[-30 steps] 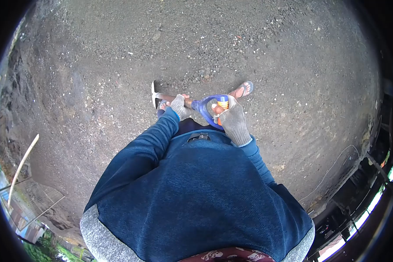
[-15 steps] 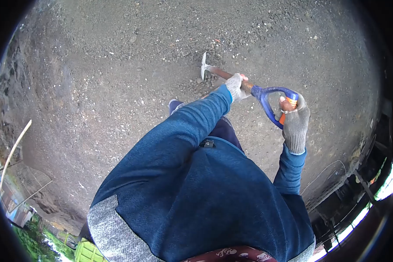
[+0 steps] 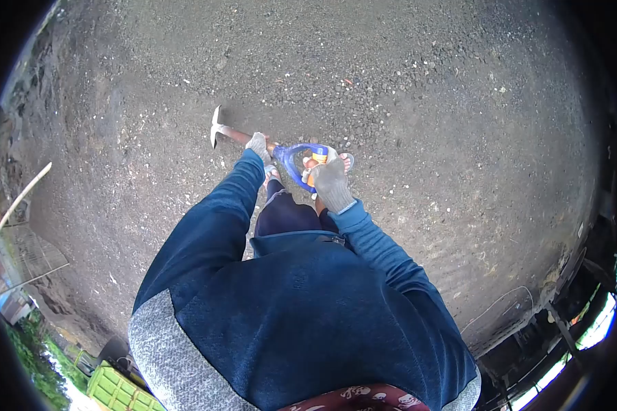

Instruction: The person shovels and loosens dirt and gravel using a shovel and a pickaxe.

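Observation:
A shovel [image 3: 236, 133] is held out in front of my body, its blue D-shaped handle [image 3: 286, 159] to the right and its pale metal blade [image 3: 216, 127] to the left. The blade appears almost edge-on, over the ground; whether it touches is hard to tell. My left hand [image 3: 258, 145], in a grey knitted glove, is closed around the brown shaft below the D-handle. My right hand [image 3: 332, 179], gloved with bare fingertips, wraps the orange crossgrip. My feet show partly beneath the handle.
Dark gritty ground [image 3: 185, 157] spreads all around, with loose stones [image 3: 363, 103] ahead. A pale curved pole [image 3: 22, 202] stands at the far left. Behind me at lower left is a yellow-green vehicle body [image 3: 120, 389]. Dark beams [image 3: 562, 329] line the right edge, near a thin wire.
The shovel and both hands have swung left across my front. My right arm has come in toward my body, and both hands keep their hold.

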`<state>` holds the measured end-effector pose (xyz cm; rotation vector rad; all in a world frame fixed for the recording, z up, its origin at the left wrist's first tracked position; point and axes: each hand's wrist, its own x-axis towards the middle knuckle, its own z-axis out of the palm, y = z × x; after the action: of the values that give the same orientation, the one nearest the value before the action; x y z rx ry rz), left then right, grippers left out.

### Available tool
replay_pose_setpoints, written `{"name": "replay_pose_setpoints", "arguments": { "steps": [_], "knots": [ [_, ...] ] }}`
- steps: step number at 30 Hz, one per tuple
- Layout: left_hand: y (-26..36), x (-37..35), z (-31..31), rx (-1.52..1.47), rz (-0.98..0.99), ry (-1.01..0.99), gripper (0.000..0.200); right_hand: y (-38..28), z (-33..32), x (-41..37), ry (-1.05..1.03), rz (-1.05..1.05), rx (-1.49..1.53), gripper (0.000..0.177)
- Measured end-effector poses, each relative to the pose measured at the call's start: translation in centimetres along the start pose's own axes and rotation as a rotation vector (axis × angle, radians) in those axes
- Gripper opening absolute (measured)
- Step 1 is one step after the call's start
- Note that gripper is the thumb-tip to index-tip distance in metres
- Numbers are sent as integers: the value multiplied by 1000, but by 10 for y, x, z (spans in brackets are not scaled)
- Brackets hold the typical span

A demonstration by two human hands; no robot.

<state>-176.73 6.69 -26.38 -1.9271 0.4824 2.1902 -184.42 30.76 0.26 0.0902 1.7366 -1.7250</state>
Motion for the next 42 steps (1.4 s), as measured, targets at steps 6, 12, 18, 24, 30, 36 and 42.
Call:
{"name": "replay_pose_setpoints", "arguments": {
  "steps": [6,12,18,24,30,36,42],
  "knots": [
    [-72,-78,145,123,-109,-226,12,-38,-89,-33,209,68,107,15],
    [-156,-158,281,-9,-265,-356,19,-159,-151,-86,390,-18,-410,24],
    [-187,-188,283,-164,-390,-562,46,-192,-178,-109,410,-108,-392,23],
    [-185,-184,211,-297,-331,-327,37,-156,-192,-81,257,-31,-411,21],
    [-188,-136,177,-357,-208,-326,9,-125,-148,-86,212,-155,-625,25],
    [-201,-191,269,-160,-326,-498,16,-187,-168,-125,346,-139,-453,28],
    [-233,-264,258,8,-258,-589,36,-188,-173,-223,438,-180,167,58]
  ]
}}
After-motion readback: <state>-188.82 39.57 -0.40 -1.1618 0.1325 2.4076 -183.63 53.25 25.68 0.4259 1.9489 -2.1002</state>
